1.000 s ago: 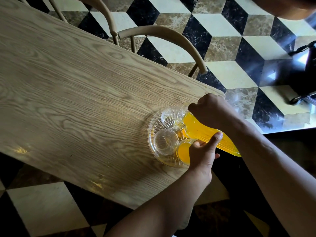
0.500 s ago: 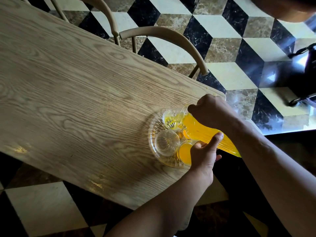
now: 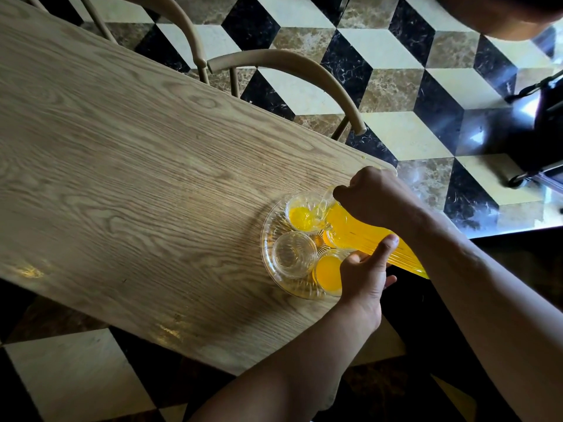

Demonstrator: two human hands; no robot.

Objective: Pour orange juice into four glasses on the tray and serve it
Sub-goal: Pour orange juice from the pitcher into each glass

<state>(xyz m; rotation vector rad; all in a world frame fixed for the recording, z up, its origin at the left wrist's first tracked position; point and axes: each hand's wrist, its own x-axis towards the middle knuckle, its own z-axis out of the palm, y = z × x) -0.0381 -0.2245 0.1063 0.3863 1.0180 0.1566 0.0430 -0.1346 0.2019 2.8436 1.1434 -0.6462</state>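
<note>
A round clear glass tray (image 3: 267,239) sits near the right end of the wooden table (image 3: 128,178). A ribbed clear jug (image 3: 365,236) full of orange juice is tilted over it, spout at the far glass (image 3: 300,216), which holds a little juice. My right hand (image 3: 374,196) grips the jug at its top near the spout. My left hand (image 3: 364,272) holds the jug's body from below, thumb pressed on its side. The left glass (image 3: 294,254) is empty. The near glass (image 3: 327,274) holds juice. Orange shows under the jug, where another glass is mostly hidden.
Two curved tan chair backs (image 3: 292,68) stand along the table's far edge. The tray lies close to the table's right corner (image 3: 387,169). A patterned tile floor surrounds the table, with a dark wheeled object (image 3: 542,141) at the right.
Juice has started flowing into the far glass, which was empty a second ago and now has a yellow pool. Both hands and the jug have barely shifted.
</note>
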